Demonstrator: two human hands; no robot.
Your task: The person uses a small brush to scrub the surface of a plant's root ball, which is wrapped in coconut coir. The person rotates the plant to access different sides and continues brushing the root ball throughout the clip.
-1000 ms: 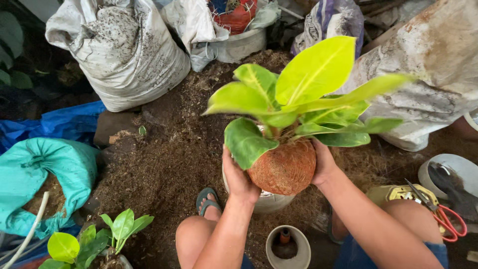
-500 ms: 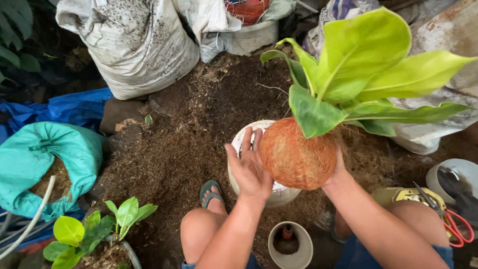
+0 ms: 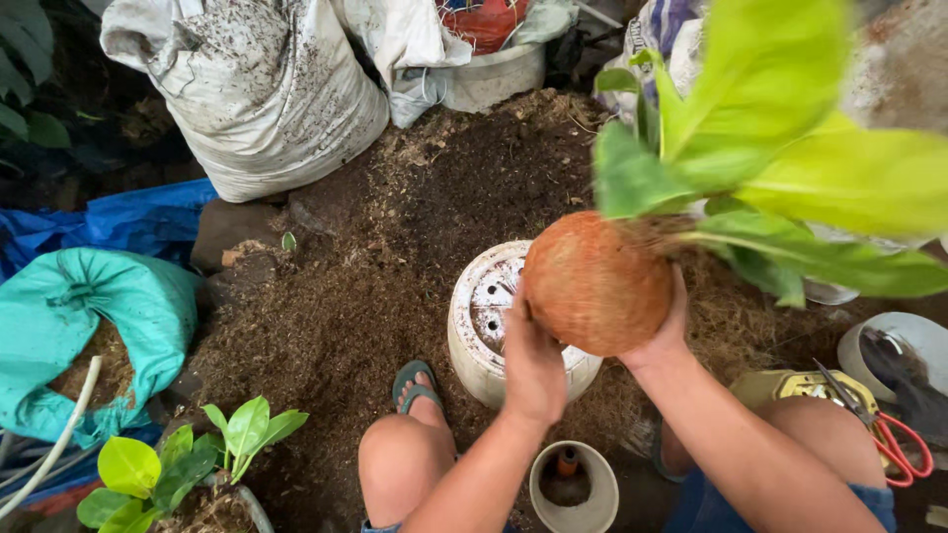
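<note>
Above the white pot point(image 3: 484, 316), both hands, left point(image 3: 533, 370) and right point(image 3: 667, 331), grip the root ball point(image 3: 592, 281), now lifted and tilted rightward.

We see a large white sack point(image 3: 252, 94), soil-flecked and slumped, at the top left, and a teal bag point(image 3: 94, 331) (open, showing brown fill) at the left edge; no labels, signs or screens.

This is an outdoor potting spot in a home garden or small plant nursery. Loose dark potting soil point(image 3: 395, 257) covers the ground, dirt-stained white sacks point(image 3: 247, 89) and a teal bag point(image 3: 89, 316) of growing mix stand around it, and potted seedlings point(image 3: 188, 464), empty white pots point(image 3: 474, 316) and red-handled shears point(image 3: 894, 444) lie about.
</note>
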